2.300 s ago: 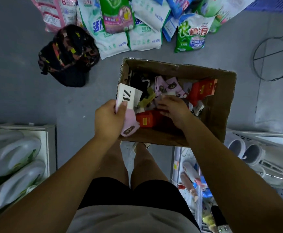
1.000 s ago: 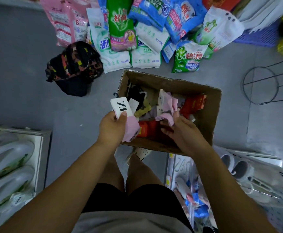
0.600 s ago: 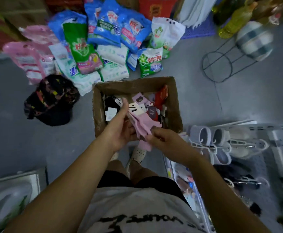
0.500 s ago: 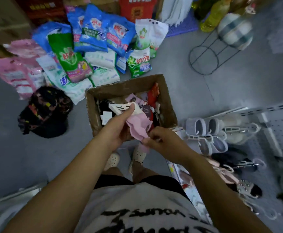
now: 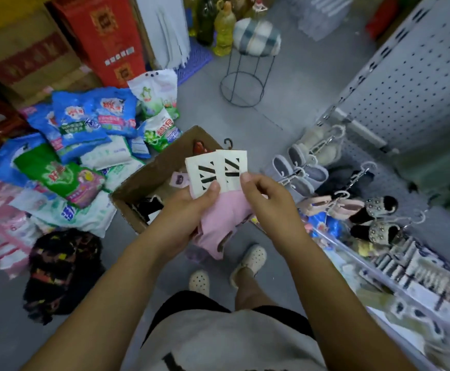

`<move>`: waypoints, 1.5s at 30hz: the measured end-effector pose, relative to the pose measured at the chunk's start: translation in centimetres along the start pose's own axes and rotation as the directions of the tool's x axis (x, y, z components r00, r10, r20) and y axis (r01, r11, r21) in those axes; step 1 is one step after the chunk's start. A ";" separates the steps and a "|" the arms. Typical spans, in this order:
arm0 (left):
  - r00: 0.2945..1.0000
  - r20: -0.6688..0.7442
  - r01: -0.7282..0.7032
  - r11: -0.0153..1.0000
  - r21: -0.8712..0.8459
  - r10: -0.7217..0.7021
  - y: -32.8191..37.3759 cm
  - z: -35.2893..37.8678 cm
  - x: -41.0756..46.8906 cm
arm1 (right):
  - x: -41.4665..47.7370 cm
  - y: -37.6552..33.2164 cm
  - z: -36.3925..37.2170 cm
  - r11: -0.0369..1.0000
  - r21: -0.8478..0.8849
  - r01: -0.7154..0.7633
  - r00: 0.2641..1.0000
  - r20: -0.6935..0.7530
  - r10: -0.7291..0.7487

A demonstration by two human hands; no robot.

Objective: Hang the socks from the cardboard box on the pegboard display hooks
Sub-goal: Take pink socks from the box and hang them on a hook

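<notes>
Right above the cardboard box [image 5: 149, 178], the person's got two pairs of pink socks [image 5: 224, 223] bunched up together. Their left hand [image 5: 181, 218] grips the bundle with the thumb pressed on one header card [image 5: 202, 172], and the right hand [image 5: 269, 204] pinches the edge of the other card. Likely trouble: the cards overlap, so tugging one free could drag its neighbour out and drop it. Only one little black hook [image 5: 228, 144] shows up top, so the hooks may be tangled. Off to the right of the hands, slippers [image 5: 299, 170] crowd the pegboard [image 5: 411, 84], easy to snag.
</notes>
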State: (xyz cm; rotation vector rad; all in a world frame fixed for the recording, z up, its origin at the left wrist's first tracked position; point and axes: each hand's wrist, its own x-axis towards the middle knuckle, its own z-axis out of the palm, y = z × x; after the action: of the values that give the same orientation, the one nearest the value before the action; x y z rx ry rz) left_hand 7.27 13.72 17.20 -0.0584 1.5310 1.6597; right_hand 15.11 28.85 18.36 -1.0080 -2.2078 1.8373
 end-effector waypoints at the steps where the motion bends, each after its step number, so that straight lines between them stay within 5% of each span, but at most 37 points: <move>1: 0.999 0.038 -0.007 1.000 0.023 0.006 0.6 1.0 -0.5 | -0.8 -0.2 -0.8 0.999 0.054 0.001 1.000 -0.015 0.000; 4: 0.987 0.160 -0.042 0.996 0.079 0.029 1.6 4.5 -1.2 | -3.1 -0.2 -4.1 0.977 0.204 0.064 0.989 -0.142 -0.035; 15: 0.919 0.392 -0.193 0.911 0.364 0.038 -2.8 24.7 -4.8 | -15.4 6.0 -22.3 0.942 0.294 0.159 0.850 -0.526 0.021; 23: 0.814 0.573 -0.344 0.874 0.343 0.095 -12.5 46.4 -13.3 | -29.7 13.9 -41.1 0.934 0.286 0.216 0.701 -0.711 0.056; 36: 0.725 0.683 -0.424 0.840 0.339 0.090 -21.1 70.1 -22.5 | -42.3 21.1 -61.6 0.926 0.249 0.283 0.498 -0.864 0.081; 45: 0.659 0.684 -0.578 0.793 0.194 0.313 -17.3 82.3 -20.8 | -39.2 17.0 -74.9 0.920 0.005 0.392 0.464 -0.865 -0.193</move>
State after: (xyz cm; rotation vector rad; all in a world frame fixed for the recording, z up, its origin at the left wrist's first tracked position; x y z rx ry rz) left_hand 71.25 69.15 35.39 1.0968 1.3644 1.4578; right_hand 87.81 71.69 35.92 -1.0625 -1.3995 0.9922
